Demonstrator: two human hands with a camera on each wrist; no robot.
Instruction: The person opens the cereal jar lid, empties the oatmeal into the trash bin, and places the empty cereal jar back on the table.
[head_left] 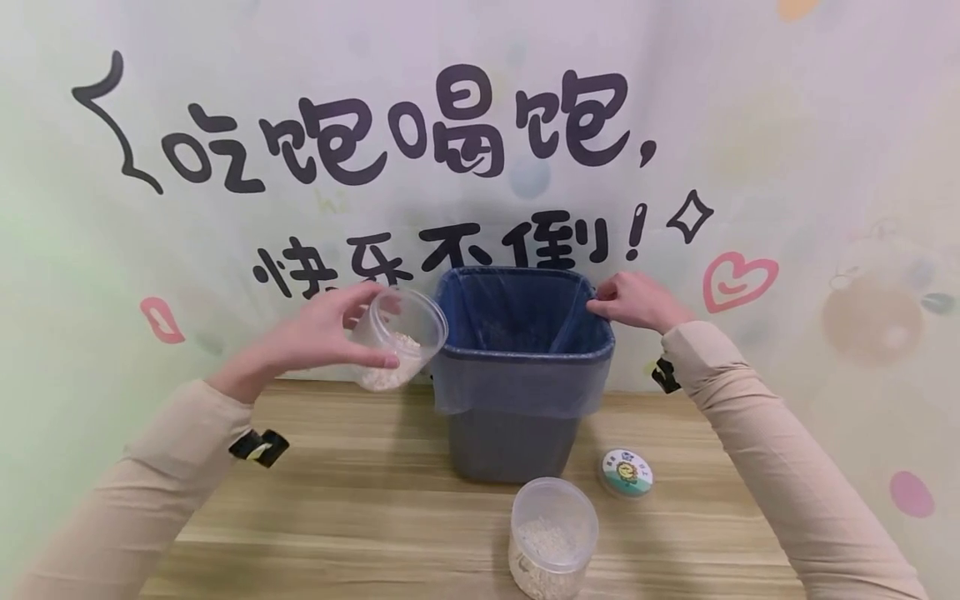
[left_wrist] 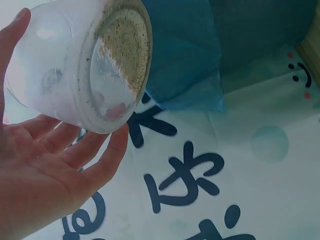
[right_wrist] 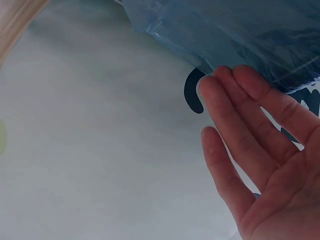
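Note:
My left hand (head_left: 315, 333) grips a clear plastic jar (head_left: 402, 333), its mouth tilted toward the bin at the rim's left side. Pale, grainy flakes (left_wrist: 127, 50) lie inside along the jar's low side, seen through its base in the left wrist view. A blue-grey trash can (head_left: 510, 446) stands upright, lined with a thin translucent bag (head_left: 517, 385) folded over its rim. At the rim's right side my right hand (head_left: 633, 300) pinches the edge, thumb inside. Its other fingers (right_wrist: 235, 135) extend along the outside of the bag in the right wrist view.
Before the bin, a second clear jar (head_left: 553, 542) holding pale flakes stands on the wooden table (head_left: 337, 500). A round white-and-green lid (head_left: 627, 473) lies to the bin's right. A printed cloth backdrop (head_left: 795, 167) hangs right behind the bin.

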